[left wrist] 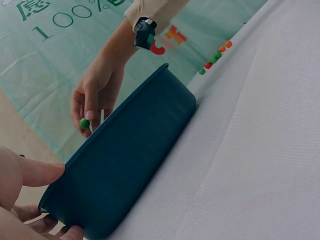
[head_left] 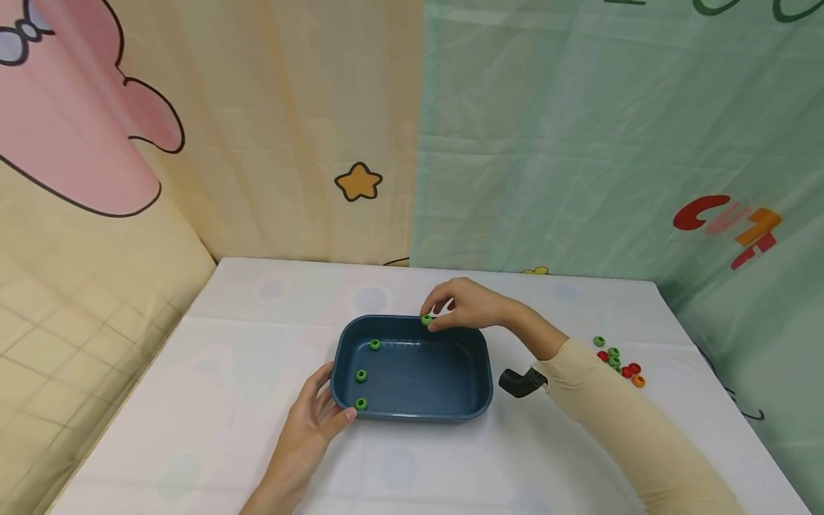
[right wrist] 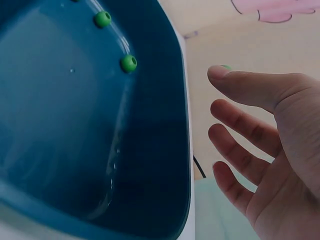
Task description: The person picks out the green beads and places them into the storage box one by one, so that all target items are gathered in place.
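A dark blue rectangular basin (head_left: 428, 375) rests on the table, and several green beads lie inside it along its left side, such as the middle bead (head_left: 361, 375). My left hand (head_left: 307, 423) holds the basin's near left corner, thumb on the rim and fingers beneath it in the left wrist view. Over the basin's far rim, my right hand (head_left: 475, 305) pinches a green bead (left wrist: 84, 123) between thumb and index finger. The other fingers of that hand (right wrist: 280, 155) are spread and loosely bent. In the right wrist view, the thumb hides most of the pinched bead.
To the right on the white tablecloth (head_left: 257, 357) lies a loose group of green, red and orange beads, with an orange bead (head_left: 638, 381) nearest the front. A black wrist-worn device (head_left: 521, 383) juts from the right sleeve. Printed curtains (head_left: 547, 143) hang behind the table.
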Action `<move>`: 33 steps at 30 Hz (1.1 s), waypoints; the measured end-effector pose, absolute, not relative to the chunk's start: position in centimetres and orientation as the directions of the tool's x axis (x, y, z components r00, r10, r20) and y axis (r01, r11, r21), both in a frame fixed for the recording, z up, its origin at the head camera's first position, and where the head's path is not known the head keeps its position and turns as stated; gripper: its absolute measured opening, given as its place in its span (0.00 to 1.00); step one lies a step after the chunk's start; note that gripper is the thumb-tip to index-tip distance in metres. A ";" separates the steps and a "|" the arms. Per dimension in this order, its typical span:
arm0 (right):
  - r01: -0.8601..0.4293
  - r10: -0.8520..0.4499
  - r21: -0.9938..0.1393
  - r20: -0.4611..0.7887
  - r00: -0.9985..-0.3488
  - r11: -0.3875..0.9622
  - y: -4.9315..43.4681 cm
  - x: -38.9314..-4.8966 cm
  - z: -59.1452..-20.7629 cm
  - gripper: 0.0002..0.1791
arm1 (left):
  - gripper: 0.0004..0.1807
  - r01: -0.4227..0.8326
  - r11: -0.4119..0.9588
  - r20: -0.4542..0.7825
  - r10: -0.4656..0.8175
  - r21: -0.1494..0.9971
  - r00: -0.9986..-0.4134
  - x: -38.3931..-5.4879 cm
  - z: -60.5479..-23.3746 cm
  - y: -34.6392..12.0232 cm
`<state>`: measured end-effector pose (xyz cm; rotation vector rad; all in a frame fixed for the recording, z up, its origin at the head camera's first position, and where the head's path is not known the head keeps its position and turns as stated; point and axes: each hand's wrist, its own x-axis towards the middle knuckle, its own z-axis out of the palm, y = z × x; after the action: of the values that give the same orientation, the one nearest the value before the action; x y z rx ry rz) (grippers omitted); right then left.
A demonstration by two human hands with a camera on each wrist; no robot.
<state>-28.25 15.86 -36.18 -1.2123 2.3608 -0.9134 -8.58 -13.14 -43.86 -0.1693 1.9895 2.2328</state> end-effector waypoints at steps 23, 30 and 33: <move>-0.620 -0.821 -0.671 0.030 -0.570 0.406 13.0 -28.4 -36.4 0.14 | 0.46 -0.189 -0.106 -0.188 0.025 0.976 -0.982 -8.8 -44.0 -13.2; -0.601 -0.804 -0.674 0.017 -0.594 0.430 13.5 -28.5 -36.6 0.15 | 0.46 -0.187 -0.102 -0.186 0.022 0.977 -0.982 -8.8 -44.0 -13.1; -0.591 -0.799 -0.680 0.013 -0.601 0.433 13.9 -28.5 -36.7 0.15 | 0.46 -0.185 -0.103 -0.184 0.020 0.977 -0.983 -8.8 -44.0 -13.2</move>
<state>-28.51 13.86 -36.73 -1.1959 2.3789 -0.9436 -8.77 -13.16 -43.96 -0.1860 2.0051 2.2273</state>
